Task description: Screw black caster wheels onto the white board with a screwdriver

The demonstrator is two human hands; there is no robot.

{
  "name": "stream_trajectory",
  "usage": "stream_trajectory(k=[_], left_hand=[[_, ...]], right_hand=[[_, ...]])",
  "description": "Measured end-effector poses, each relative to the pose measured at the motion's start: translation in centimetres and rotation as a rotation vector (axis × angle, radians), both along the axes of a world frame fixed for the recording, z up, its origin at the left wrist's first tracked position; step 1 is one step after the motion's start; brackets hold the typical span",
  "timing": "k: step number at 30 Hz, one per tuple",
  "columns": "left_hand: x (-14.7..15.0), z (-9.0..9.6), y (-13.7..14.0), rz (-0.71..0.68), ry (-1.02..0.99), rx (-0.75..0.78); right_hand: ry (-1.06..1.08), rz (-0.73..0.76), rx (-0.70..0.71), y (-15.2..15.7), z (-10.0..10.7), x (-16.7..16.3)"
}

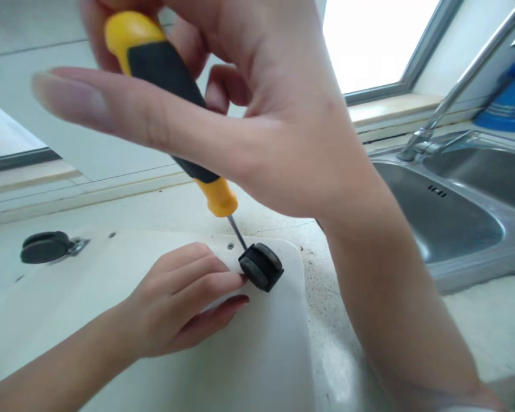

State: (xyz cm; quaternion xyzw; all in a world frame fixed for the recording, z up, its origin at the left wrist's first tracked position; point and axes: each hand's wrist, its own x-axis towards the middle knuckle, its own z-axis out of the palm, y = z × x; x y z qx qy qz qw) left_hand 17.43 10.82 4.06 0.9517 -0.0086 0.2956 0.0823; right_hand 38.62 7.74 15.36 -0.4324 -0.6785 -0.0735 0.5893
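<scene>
My right hand (257, 109) is closed around the yellow-and-black handle of a screwdriver (167, 68), its thumb stretched along the near side. The screwdriver slants down to the right, and its metal shaft meets the edge of a black caster wheel (261, 266). The tip itself is hidden behind the wheel. My left hand (184, 300) rests on the white panel (257, 355) with its fingers bent together, a fingertip against the caster's left side. The caster stands near the panel's rounded far right corner. A small screw (230, 246) shows in the panel left of the shaft.
A second black caster (45, 247) with a metal plate is on the panel's far left. The panel lies on a pale speckled countertop (326, 320). At right is a steel double sink (446, 212) with a tall faucet (459, 86); a blue object (508, 103) stands behind it.
</scene>
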Motion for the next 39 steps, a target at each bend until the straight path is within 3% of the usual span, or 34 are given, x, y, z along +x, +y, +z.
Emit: stream_trajectory(k=[2, 4, 6, 9, 13, 18, 21, 23, 26, 31, 35, 37, 39], left_hand=[[0.1, -0.2, 0.0, -0.013, -0.017, 0.028], [0.1, -0.3, 0.0, -0.016, -0.034, 0.061], [0.0, -0.3, -0.1, -0.002, -0.050, 0.111], [0.1, -0.3, -0.5, -0.004, -0.036, 0.175], [0.4, -0.5, -1.9, 0.045, 0.074, 0.112], [1.2, -1.3, -4.3, 0.211, 0.170, 0.072], [1.6, -2.2, -5.3, 0.209, 0.171, 0.157], [1.6, -2.6, -5.6, 0.203, 0.148, 0.212], [1.7, -3.0, -5.7, 0.213, 0.117, 0.242], [1.6, -2.9, -5.7, 0.229, 0.095, 0.225], [1.5, -2.4, -5.8, 0.249, 0.128, 0.218], [1.5, -2.2, -5.8, 0.260, 0.152, 0.218], [1.4, -2.1, -5.9, 0.264, 0.160, 0.213]], right_hand=[[-0.126, 0.289, 0.051, -1.0, 0.0, 0.4], [-0.174, 0.463, -0.014, -1.2, -0.5, 0.8], [-0.109, 0.447, -0.064, -0.7, -1.0, 1.0], [-0.042, 0.382, -0.012, 0.1, -1.5, 0.9], [-0.009, 0.348, -0.058, -0.3, -1.4, 0.5], [-0.031, 0.227, 0.077, -0.5, -1.6, 0.0], [-0.009, 0.378, -0.009, 0.1, -1.9, -0.2], [0.029, 0.394, -0.038, 0.4, -2.1, -0.2], [0.020, 0.233, 0.091, 0.6, -2.3, -0.1], [0.062, 0.294, 0.016, 0.9, -2.4, -0.1], [0.101, 0.134, 0.154, 0.6, -2.2, -0.7], [0.105, 0.157, 0.075, 0.2, -2.0, -0.7], [0.097, 0.275, -0.065, -0.1, -1.8, -0.4]])
